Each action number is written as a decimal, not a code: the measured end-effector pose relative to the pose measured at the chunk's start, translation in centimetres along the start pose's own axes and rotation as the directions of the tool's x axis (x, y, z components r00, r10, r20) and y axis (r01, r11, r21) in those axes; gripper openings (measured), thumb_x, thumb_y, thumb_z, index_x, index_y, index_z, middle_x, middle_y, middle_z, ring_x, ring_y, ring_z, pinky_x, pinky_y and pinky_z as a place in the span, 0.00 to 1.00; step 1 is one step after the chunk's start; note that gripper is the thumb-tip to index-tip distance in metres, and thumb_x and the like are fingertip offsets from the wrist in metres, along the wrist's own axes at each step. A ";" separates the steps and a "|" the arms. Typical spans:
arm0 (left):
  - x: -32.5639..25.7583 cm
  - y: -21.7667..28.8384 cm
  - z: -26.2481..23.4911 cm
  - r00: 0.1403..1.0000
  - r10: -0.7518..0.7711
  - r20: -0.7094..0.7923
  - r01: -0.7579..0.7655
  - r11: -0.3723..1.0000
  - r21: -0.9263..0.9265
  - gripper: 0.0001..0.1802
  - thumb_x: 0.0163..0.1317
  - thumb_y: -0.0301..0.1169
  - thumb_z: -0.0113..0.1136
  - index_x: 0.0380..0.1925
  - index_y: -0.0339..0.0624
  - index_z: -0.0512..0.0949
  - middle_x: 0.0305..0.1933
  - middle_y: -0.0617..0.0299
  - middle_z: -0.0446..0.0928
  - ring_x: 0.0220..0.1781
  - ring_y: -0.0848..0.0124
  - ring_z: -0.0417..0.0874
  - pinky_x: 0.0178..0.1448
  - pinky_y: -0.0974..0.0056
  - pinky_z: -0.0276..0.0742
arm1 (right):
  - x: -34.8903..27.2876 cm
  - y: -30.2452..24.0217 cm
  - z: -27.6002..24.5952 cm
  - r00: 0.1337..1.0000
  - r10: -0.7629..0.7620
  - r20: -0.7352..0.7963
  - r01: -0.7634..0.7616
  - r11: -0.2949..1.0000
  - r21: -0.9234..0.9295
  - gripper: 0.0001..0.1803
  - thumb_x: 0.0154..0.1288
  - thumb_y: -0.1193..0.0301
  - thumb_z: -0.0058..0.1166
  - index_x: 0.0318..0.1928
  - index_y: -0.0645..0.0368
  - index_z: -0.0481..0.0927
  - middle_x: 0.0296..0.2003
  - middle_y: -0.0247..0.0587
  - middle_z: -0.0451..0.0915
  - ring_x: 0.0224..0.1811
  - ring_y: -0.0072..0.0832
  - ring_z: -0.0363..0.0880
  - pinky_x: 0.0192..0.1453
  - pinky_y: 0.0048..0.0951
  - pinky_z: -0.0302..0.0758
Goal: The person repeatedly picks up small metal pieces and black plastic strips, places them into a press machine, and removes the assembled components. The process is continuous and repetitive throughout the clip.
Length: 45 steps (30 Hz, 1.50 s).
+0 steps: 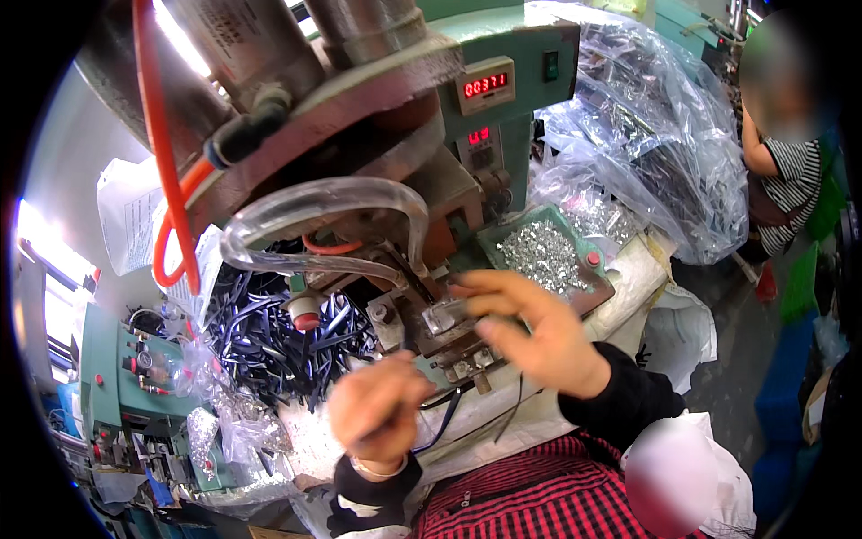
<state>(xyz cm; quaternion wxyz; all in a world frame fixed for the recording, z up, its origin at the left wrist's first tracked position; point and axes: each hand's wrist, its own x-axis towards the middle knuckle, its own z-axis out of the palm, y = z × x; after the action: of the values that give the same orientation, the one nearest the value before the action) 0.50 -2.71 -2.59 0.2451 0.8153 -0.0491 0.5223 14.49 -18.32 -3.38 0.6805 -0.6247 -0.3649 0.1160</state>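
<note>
My right hand (537, 334) reaches over the small metal die block (443, 317) in the press, thumb and fingers apart. I see nothing held in it, though its fingertips are slightly blurred. In front of the block and to its left, my left hand (382, 406) is raised with its fingers curled in. Motion smears it, and whatever may lie between those fingers is hidden. A thin dark strap (440, 427) hangs just right of my left hand; whether I grip it is unclear. A clear plastic tube (328, 190) loops above the die.
Dark straps (278, 346) lie heaped left of the die. A green tray (489, 235) of small silvery metal pieces (540, 256) stands right. A red button (305, 321) sits near the straps. Clear plastic bags (646, 135) bulge behind the tray. Another person (795, 180) is at far right.
</note>
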 end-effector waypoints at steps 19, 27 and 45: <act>-0.8 -1.3 3.4 0.907 0.328 0.263 -0.357 0.931 0.071 0.14 0.54 0.27 0.78 0.40 0.43 0.84 0.40 0.58 0.88 0.23 0.71 0.81 0.24 0.67 0.71 | 1.5 10.5 -6.5 0.928 -0.320 0.191 0.318 0.414 -0.853 0.10 0.57 0.73 0.62 0.41 0.54 0.82 0.57 0.49 0.78 0.67 0.49 0.72 0.55 0.48 0.79; -5.3 1.0 -3.6 0.992 0.025 0.121 -0.072 0.910 0.407 0.14 0.54 0.19 0.73 0.42 0.37 0.86 0.40 0.54 0.85 0.34 0.65 0.82 0.39 0.62 0.76 | 2.6 10.5 -7.7 0.933 -0.329 -0.147 0.128 0.684 -0.718 0.04 0.61 0.76 0.63 0.37 0.62 0.84 0.37 0.48 0.85 0.43 0.48 0.83 0.48 0.42 0.78; -8.2 -13.2 -6.4 0.839 -0.540 -0.068 0.521 0.760 0.388 0.04 0.61 0.23 0.70 0.33 0.35 0.83 0.33 0.57 0.82 0.29 0.65 0.82 0.35 0.65 0.76 | -3.8 11.2 -10.2 0.902 -0.080 -0.424 -0.080 0.934 -0.347 0.07 0.68 0.82 0.60 0.45 0.66 0.85 0.42 0.37 0.86 0.47 0.24 0.82 0.53 0.25 0.76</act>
<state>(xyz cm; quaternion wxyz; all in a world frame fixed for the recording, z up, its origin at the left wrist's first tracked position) -4.01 10.29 -12.26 0.2135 0.8399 0.2830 0.4109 21.70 -26.32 -14.71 0.6197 -0.7476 -0.2202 -0.0931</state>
